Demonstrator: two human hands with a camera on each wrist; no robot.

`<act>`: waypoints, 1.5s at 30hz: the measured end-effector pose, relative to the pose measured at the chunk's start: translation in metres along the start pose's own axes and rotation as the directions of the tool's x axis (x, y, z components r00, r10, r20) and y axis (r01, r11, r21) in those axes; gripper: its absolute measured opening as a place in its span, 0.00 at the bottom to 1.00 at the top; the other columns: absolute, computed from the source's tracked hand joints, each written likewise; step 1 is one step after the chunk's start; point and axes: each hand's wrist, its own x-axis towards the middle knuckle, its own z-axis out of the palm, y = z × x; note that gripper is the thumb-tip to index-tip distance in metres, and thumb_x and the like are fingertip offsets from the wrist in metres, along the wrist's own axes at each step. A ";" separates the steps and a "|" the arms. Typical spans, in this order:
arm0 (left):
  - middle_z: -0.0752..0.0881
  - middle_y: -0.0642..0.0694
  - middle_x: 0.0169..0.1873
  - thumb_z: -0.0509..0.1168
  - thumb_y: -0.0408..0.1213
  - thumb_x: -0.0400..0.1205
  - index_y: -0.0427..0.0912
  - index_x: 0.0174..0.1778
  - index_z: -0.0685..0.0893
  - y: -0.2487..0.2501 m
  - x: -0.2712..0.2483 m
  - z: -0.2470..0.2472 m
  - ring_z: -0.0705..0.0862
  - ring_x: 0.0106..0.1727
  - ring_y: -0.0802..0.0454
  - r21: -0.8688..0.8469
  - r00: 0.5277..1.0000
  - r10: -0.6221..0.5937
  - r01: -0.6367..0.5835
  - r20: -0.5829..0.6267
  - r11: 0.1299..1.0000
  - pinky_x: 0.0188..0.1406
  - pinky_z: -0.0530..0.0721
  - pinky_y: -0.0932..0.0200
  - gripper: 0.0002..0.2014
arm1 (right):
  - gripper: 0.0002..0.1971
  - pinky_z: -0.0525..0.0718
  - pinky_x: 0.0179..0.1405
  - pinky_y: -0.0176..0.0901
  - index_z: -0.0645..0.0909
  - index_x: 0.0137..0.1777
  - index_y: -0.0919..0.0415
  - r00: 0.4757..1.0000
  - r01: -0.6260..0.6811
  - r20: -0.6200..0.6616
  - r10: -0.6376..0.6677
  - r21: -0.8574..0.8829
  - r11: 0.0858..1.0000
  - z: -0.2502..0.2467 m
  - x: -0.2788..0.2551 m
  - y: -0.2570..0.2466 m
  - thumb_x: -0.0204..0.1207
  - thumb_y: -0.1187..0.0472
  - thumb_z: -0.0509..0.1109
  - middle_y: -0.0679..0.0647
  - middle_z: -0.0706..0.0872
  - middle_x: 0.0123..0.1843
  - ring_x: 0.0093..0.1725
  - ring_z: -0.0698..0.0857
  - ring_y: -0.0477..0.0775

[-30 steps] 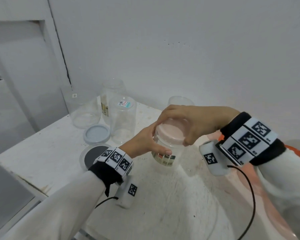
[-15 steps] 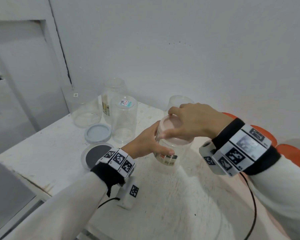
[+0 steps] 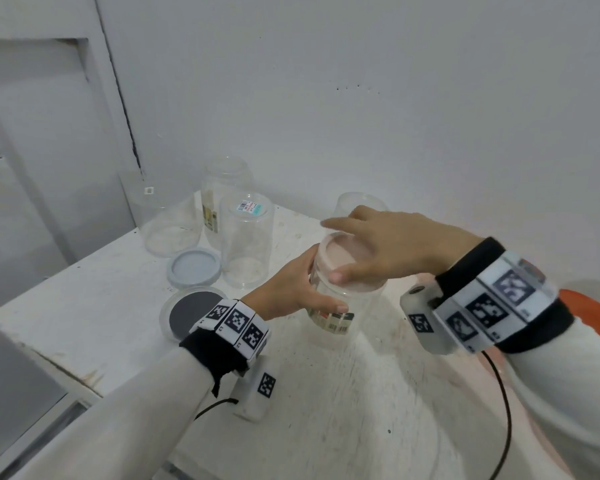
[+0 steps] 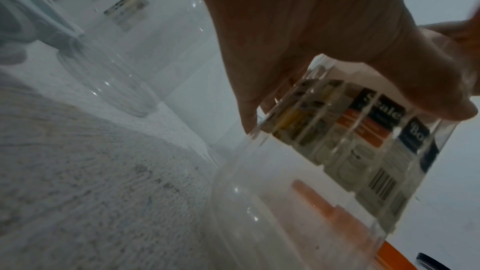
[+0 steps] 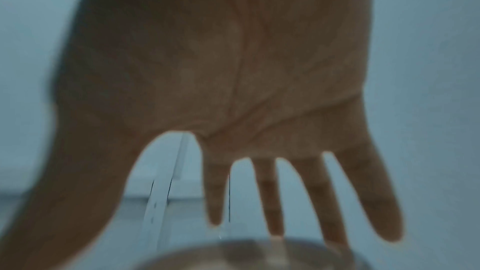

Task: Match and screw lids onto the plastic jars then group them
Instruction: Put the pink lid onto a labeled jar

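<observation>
A clear plastic jar (image 3: 347, 306) with a printed label stands on the white table, with a pale pink lid (image 3: 343, 258) on its mouth. My left hand (image 3: 291, 289) grips the jar's side, thumb across the label; the left wrist view shows that hand (image 4: 311, 28) wrapped round the jar (image 4: 337, 151). My right hand (image 3: 388, 244) hovers over the lid with fingers straight and spread, and the thumb tip touches the lid's near rim. In the right wrist view the right hand (image 5: 221, 89) is splayed above the blurred lid (image 5: 246, 254).
A grey-blue lid (image 3: 193, 266) and a black lid (image 3: 191, 311) lie left of the jar. An upturned clear jar (image 3: 246, 244) with a sticker, a wide jar (image 3: 170, 220) and a tall jar (image 3: 226, 188) stand behind them. Another jar (image 3: 357, 202) peeks behind my right hand. An orange object (image 3: 589, 313) lies far right.
My right hand gripped the pink lid from above and turned it; now its fingers have straightened and spread off the lid. The left hand still holds the jar.
</observation>
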 end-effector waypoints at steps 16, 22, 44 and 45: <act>0.83 0.54 0.58 0.79 0.44 0.58 0.49 0.69 0.70 0.004 -0.001 -0.002 0.82 0.60 0.60 0.034 1.000 -0.008 0.007 0.026 0.999 0.54 0.83 0.59 0.42 | 0.44 0.75 0.65 0.46 0.58 0.76 0.31 0.996 0.074 0.051 -0.078 0.068 0.995 0.001 0.001 0.005 0.61 0.39 0.77 0.44 0.69 0.67 0.66 0.72 0.48; 0.84 0.54 0.55 0.81 0.40 0.57 0.55 0.62 0.74 0.000 -0.003 0.001 0.82 0.58 0.62 0.080 0.998 0.037 -0.032 -0.054 0.996 0.56 0.82 0.61 0.37 | 0.40 0.76 0.54 0.44 0.65 0.73 0.32 0.996 0.063 -0.070 -0.058 0.073 0.995 0.007 0.003 0.005 0.59 0.37 0.76 0.44 0.74 0.58 0.57 0.73 0.47; 0.84 0.49 0.55 0.72 0.32 0.75 0.42 0.56 0.83 0.041 -0.019 -0.095 0.76 0.59 0.58 0.791 0.776 0.543 -0.096 -0.321 0.604 0.61 0.70 0.71 0.14 | 0.47 0.62 0.78 0.60 0.60 0.80 0.51 0.872 0.244 -0.444 -0.208 0.026 0.969 0.069 0.017 0.016 0.63 0.59 0.81 0.54 0.62 0.81 0.80 0.60 0.57; 0.83 0.48 0.58 0.73 0.34 0.75 0.41 0.58 0.83 0.036 -0.015 -0.101 0.74 0.63 0.56 0.825 0.791 0.535 -0.070 -0.296 0.560 0.65 0.69 0.65 0.16 | 0.45 0.60 0.78 0.63 0.62 0.80 0.53 0.856 0.231 -0.479 -0.193 0.022 0.973 0.072 0.022 0.016 0.63 0.61 0.80 0.55 0.65 0.79 0.79 0.62 0.58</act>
